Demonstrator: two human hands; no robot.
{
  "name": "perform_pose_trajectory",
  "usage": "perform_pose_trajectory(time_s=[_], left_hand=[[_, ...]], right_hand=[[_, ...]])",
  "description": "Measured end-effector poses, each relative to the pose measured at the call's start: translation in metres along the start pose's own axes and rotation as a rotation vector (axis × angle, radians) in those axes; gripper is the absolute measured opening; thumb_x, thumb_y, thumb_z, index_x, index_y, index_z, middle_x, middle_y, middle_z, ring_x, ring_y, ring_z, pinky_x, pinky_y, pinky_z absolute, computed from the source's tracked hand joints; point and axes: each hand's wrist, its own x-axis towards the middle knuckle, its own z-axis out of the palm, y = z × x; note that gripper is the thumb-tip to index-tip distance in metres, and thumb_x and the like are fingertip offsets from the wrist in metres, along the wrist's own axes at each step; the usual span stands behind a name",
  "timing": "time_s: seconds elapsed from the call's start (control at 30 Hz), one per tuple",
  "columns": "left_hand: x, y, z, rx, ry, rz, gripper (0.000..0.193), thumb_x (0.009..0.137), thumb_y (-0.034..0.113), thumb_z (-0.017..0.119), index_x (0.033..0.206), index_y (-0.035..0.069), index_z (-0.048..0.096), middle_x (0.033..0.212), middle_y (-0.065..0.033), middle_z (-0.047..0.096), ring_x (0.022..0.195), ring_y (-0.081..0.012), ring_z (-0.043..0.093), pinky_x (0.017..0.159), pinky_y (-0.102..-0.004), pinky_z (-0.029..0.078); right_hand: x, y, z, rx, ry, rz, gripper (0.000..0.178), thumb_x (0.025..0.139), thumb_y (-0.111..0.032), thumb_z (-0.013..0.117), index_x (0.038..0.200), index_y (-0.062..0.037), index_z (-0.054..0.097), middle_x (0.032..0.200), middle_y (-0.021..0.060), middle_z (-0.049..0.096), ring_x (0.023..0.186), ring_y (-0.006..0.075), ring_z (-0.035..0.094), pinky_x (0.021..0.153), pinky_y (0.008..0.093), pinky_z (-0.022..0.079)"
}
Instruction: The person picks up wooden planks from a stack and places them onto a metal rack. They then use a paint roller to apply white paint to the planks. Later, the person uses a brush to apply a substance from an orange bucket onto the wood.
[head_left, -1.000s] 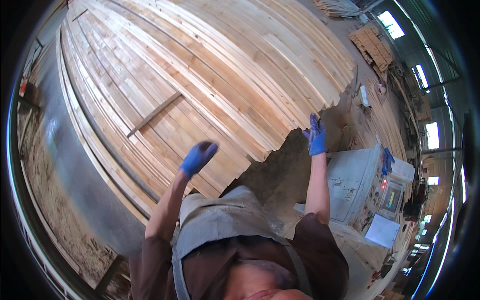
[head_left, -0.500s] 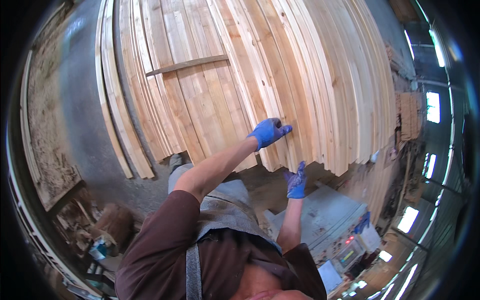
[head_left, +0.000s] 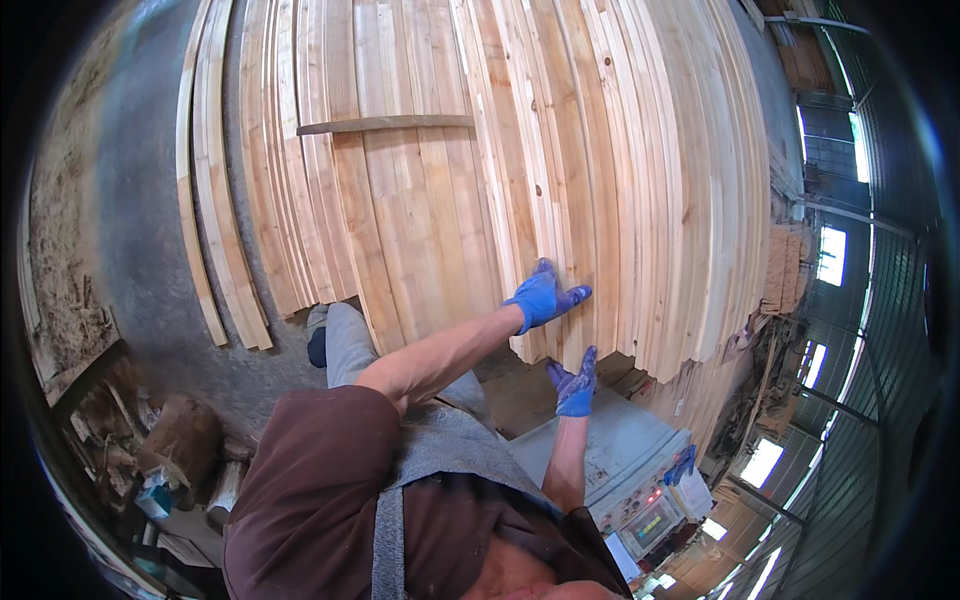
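In the head view, the blue-gloved left hand spreads its grip over long, pale wooden boards lying side by side; the blue-gloved right hand, digits apart, is at their near ends. Contact is unclear.

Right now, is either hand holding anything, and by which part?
Cannot be told: the left hand is over the wooden boards and the right hand is at their near ends, but no clear grip shows.

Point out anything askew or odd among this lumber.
A narrow, darker strip lies crosswise on the pale boards, above and left of centre, though they run lengthwise. Their near ends also look staggered, not flush.
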Motion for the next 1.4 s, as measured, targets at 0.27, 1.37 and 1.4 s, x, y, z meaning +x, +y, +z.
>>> perform_pose_trajectory(time_s=[0.27, 1.37, 1.4], left_hand=[[-0.011, -0.018, -0.023, -0.316, 0.029, 0.004, 0.086, 0.078, 0.062, 0.069, 0.115, -0.013, 0.049, 0.108, -0.0297, 0.061, 0.099, -0.0322, 0.062, 0.086, -0.0399, 0.048], [0.004, -0.071, -0.05, -0.352, 0.081, 0.033, 0.094, 0.082, 0.07, 0.057, 0.12, -0.015, 0.049, 0.113, -0.0299, 0.06, 0.104, -0.0309, 0.06, 0.089, -0.0398, 0.047], [0.006, -0.069, -0.051, -0.296, 0.034, 0.0, 0.091, 0.083, 0.068, 0.058, 0.122, -0.014, 0.05, 0.113, -0.0268, 0.061, 0.102, -0.0267, 0.06, 0.085, -0.0377, 0.049]], right_hand=[[-0.017, 0.009, 0.01, -0.062, 0.031, -0.022, 0.074, 0.085, -0.057, 0.064, 0.14, -0.0121, 0.042, 0.132, 0.0142, 0.052, 0.108, 0.0441, 0.057, 0.089, 0.0567, 0.049], [-0.051, -0.003, 0.077, -0.184, -0.168, 0.019, 0.079, 0.086, -0.055, 0.065, 0.137, -0.0021, 0.037, 0.119, 0.0225, 0.056, 0.087, 0.0434, 0.067, 0.07, 0.0491, 0.059], [-0.049, -0.005, 0.074, -0.187, -0.163, 0.036, 0.077, 0.086, -0.055, 0.065, 0.136, -0.0023, 0.039, 0.121, 0.0209, 0.055, 0.088, 0.0428, 0.067, 0.069, 0.0485, 0.059]])
